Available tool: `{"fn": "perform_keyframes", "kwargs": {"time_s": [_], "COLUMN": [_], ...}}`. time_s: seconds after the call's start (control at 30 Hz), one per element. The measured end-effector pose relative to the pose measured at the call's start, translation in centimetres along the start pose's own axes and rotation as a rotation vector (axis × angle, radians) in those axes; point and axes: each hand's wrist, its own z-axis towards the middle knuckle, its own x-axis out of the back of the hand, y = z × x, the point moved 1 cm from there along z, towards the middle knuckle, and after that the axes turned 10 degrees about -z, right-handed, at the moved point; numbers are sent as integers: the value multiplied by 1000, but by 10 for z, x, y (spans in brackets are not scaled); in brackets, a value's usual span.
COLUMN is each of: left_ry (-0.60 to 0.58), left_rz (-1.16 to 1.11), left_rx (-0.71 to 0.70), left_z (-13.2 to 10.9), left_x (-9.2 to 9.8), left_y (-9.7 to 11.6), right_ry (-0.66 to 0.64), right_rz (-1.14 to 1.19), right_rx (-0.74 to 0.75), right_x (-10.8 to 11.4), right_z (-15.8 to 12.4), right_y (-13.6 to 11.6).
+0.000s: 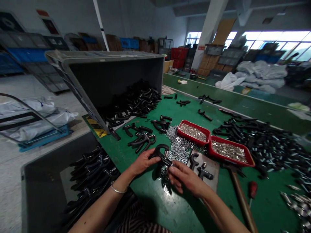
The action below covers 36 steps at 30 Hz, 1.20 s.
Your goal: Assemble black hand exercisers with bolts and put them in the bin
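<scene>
Over the heap of metal nuts (178, 149), a black hook-shaped part (160, 149) with a threaded metal screw is held between my two hands. My left hand (143, 162) is closed on its curved left side. The thumb and fingers of my right hand (183, 176) pinch its lower right end, so whatever small piece may be at those fingertips is hidden. On a metal plate (213, 165) just right of my right hand lie a similar black hook (193, 160) and a black part with a metal stud (205, 173).
Two red trays (251, 163) of small metal pieces stand behind the plate. A hammer (239, 191), a red-handled screwdriver (252, 189) and a large pile of black parts (272, 145) lie right. A tipped grey crate (73, 74) spills black parts; another grey bin (31, 181) sits lower left.
</scene>
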Motion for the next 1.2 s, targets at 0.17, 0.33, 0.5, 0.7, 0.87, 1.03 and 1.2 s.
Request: {"fn": "perform_keyframes", "kwargs": {"time_s": [0.17,0.33,0.5,0.7,0.87,1.03,1.2], "left_ry": [65,-156,-74,-75,-135,-128,-254], "left_rz": [-189,-618,-582,-342,-246,-151,-301], "left_rx": [37,281,223,164,168,112,197], "left_z": [-1,-11,-11,-10,-6,-4,-11], "left_x": [-11,-29,-34,-30,-26,-18,-22], "left_y": [8,8,6,12,20,24,19], "right_ry": [474,433,403,171,339,169,363], "right_rz": [-838,-783,-542,-139,-253,-198,-552], "right_rx": [283,196,107,-25,89,51,250], "right_x": [13,19,19,18,20,18,21], "right_z": [0,-5,-10,-13,-11,-7,-9], "right_y": [-14,-26,-26,-17,-17,-14,-23]}}
